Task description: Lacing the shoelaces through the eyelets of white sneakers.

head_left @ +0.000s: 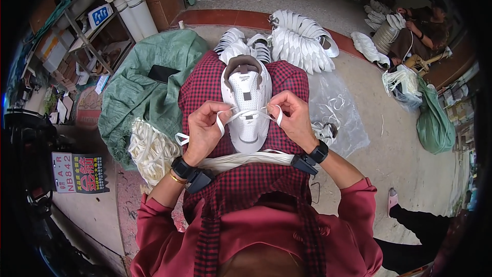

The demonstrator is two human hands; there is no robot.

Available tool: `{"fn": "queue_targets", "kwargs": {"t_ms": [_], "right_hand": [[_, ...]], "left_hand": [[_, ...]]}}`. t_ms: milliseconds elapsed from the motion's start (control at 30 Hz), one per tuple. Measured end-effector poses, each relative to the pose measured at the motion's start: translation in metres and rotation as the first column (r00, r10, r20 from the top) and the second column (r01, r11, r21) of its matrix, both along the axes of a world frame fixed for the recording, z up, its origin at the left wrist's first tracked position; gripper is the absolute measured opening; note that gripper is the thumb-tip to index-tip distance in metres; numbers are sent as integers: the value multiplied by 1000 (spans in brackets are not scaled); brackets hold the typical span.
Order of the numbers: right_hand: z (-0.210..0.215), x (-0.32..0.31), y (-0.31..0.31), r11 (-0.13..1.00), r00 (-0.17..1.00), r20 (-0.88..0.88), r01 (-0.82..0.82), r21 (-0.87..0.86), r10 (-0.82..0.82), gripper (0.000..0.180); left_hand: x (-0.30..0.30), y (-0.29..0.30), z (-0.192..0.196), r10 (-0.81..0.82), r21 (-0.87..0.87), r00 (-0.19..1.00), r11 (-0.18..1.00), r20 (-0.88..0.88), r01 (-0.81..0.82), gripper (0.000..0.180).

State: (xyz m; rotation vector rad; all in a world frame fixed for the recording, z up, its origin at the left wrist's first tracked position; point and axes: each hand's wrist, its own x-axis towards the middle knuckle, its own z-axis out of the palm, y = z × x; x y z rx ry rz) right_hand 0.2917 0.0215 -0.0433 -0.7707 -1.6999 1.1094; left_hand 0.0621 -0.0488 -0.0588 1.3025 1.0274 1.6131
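A white sneaker point(249, 136) with a brown-grey collar lining rests on my lap, its toe pointing toward me. A white shoelace point(249, 113) crosses its lower eyelets. On the left side of the shoe, my left hand point(207, 123) pinches one end of the lace, and a loop hangs below the fingers. My right hand point(289, 118) pinches the other end on the right side, with a short loop under it. Across my lap, just below the toe, lies a bundle of white laces point(246, 161). A red-and-black checked apron point(200, 87) covers my legs.
A green sack point(138, 82) with a black phone point(163, 74) on it stands at left, beside a heap of white laces point(148, 149). White shoe uppers point(302, 41) are stacked ahead. A clear plastic bag point(346, 107) lies at right. Another person point(423, 31) sits far right.
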Motion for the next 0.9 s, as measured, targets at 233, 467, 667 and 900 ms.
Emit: {"fn": "queue_targets", "kwargs": {"t_ms": [233, 467, 667, 900], "right_hand": [[10, -3, -1, 997, 989, 147, 6, 78, -17, 10], [25, -10, 6, 744, 908, 401, -181, 643, -126, 12], [17, -3, 21, 940, 952, 184, -186, -285, 244, 16], [22, -3, 25, 873, 957, 42, -242, -424, 286, 19]], "left_hand": [[1, 1, -3, 14, 31, 1000, 999, -18, -14, 11], [4, -7, -1, 32, -13, 999, 999, 30, -31, 9], [4, -10, -7, 65, -86, 998, 994, 9, -64, 7], [2, -2, -1, 63, -159, 998, 986, 27, -58, 7]]}}
